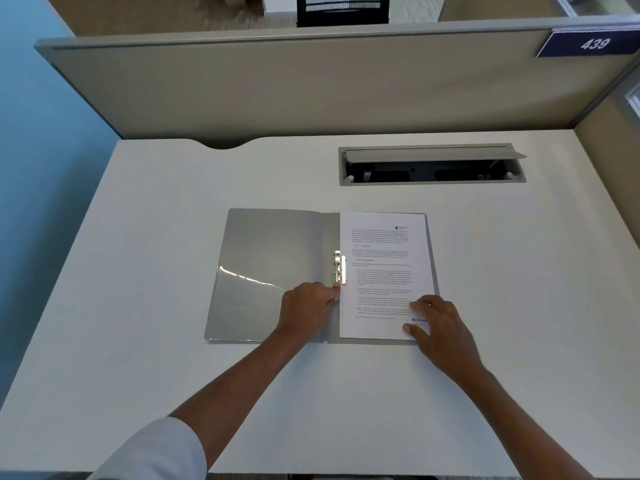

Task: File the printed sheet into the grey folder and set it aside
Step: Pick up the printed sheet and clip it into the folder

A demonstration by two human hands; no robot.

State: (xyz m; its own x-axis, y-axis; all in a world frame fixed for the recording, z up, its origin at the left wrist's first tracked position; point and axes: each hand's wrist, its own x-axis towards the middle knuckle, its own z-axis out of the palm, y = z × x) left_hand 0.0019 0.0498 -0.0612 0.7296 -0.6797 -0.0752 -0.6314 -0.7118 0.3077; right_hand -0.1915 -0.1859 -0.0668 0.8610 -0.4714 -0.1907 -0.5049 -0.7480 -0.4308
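The grey folder (273, 265) lies open flat in the middle of the white desk. The printed sheet (381, 265) rests on its right half, its left edge under the metal clip (340, 268) at the spine. My left hand (308, 311) sits on the folder's left half, fingertips touching the lower end of the clip. My right hand (438, 323) lies flat on the sheet's lower right corner, fingers spread, pressing it down near a blue stamp.
An open cable tray (431, 166) with a raised grey lid is sunk into the white desk (138, 237) behind the folder. A beige partition (277, 88) runs along the back, with a blue number sign (588, 45) at the right.
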